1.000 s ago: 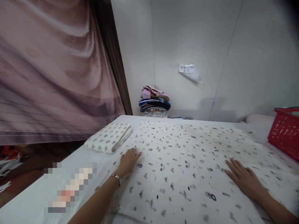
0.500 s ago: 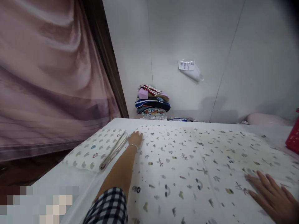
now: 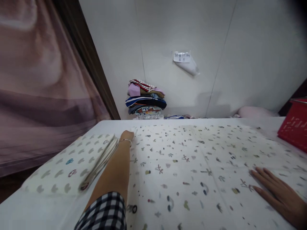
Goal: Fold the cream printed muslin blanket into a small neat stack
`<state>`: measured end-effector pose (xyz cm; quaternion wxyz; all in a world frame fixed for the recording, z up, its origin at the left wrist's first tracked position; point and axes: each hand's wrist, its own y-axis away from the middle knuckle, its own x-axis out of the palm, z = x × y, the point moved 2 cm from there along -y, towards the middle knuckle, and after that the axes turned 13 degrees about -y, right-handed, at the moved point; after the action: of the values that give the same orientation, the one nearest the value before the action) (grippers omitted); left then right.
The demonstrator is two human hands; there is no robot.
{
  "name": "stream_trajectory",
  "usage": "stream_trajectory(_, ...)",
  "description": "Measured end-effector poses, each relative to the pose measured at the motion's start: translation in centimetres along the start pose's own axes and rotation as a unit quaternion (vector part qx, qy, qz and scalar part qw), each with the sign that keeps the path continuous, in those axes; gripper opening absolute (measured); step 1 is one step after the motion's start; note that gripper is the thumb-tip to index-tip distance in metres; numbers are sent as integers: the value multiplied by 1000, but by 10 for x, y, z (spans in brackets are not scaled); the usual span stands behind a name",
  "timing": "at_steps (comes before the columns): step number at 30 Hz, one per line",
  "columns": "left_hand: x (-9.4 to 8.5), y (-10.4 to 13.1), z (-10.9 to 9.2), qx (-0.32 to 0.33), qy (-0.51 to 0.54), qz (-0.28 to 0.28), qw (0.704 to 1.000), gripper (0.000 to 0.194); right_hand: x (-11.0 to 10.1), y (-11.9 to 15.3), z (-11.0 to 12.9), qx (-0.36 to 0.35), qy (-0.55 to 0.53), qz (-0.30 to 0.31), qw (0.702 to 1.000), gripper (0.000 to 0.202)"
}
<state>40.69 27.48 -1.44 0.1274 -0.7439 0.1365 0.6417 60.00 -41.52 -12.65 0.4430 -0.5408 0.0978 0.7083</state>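
Note:
A white cloth (image 3: 177, 172) printed with small palm trees and rainbows is spread over the table. At its far left corner is my left hand (image 3: 127, 135), its fingers curled down and mostly hidden behind the back of the hand. My right hand (image 3: 275, 191) lies on the cloth at the right, palm down, fingers stretched out. A folded cloth (image 3: 72, 159) with grey, blue and red motifs rests left of my left forearm, its layered edge facing the arm.
A stack of folded textiles (image 3: 146, 99) stands beyond the table's far edge, against the wall. A red box (image 3: 294, 124) sits at the right edge. A pink curtain (image 3: 43, 80) hangs at the left. The white table (image 3: 107, 125) shows around the cloths.
The view has shifted to the right. My left hand has gone from spread fingers to curled ones at the cloth's corner. My right hand's fingers are closer together.

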Motion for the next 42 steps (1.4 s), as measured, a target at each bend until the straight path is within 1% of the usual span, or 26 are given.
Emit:
stream_trajectory(3,-5,3,2,-14,-3,-33,999,45,-3,1,5,-13,20,43,999,62)
stream_trajectory(6,-8,10,9,-29,-9,-53,998,46,-4,2,9,-8,29,52,998,63)
stream_trajectory(9,-11,16,11,-10,-8,-59,998,45,-4,2,12,-8,33,64,997,59)
stream_trajectory(11,-13,21,6,7,-7,-70,997,49,-4,2,13,-4,38,76,996,59)
stream_trajectory(13,-14,30,-3,44,-10,-92,995,52,-6,1,14,5,41,87,995,61)
stream_trajectory(15,-10,40,-13,112,-24,-120,986,53,-10,-1,17,15,40,106,993,62)
stream_trajectory(17,-1,49,-20,183,-56,-127,973,55,-14,-8,26,21,45,125,991,62)
stream_trajectory(18,5,51,-22,204,-75,-114,969,58,-16,-15,35,21,50,133,990,63)
stream_trajectory(20,17,53,-21,211,-105,-64,970,63,-17,-37,61,10,57,142,988,66)
stream_trajectory(22,26,51,-19,199,-117,-25,973,67,-12,-71,98,-19,41,156,987,65)
stream_trajectory(23,29,49,-18,195,-118,-17,974,69,-7,-91,118,-28,29,167,985,66)
stream_trajectory(26,30,47,-17,191,-124,-13,974,71,19,-156,178,-51,-4,209,977,72)
stream_trajectory(28,28,47,-18,189,-125,-12,974,71,43,-200,208,-61,-16,225,972,74)
stream_trajectory(29,28,47,-18,187,-125,-14,974,71,55,-221,218,-60,-16,224,973,74)
stream_trajectory(30,27,47,-18,185,-126,-16,975,72,68,-239,225,-60,-11,222,973,72)
stream_trajectory(32,27,47,-18,180,-129,-19,975,73,90,-270,232,-42,7,212,976,69)
stream_trajectory(34,28,46,-18,177,-134,-17,975,74,107,-291,230,-2,16,226,974,69)
stream_trajectory(35,29,45,-17,177,-135,-15,975,75,112,-297,228,17,15,235,972,70)
stream_trajectory(36,29,45,-17,177,-136,-13,975,75,116,-300,225,31,13,244,969,70)
stream_trajectory(38,29,44,-16,178,-134,-9,975,75,117,-301,220,50,5,241,969,71)
stream_trajectory(42,28,45,-16,172,-129,-15,977,77,111,-290,212,44,2,212,976,71)
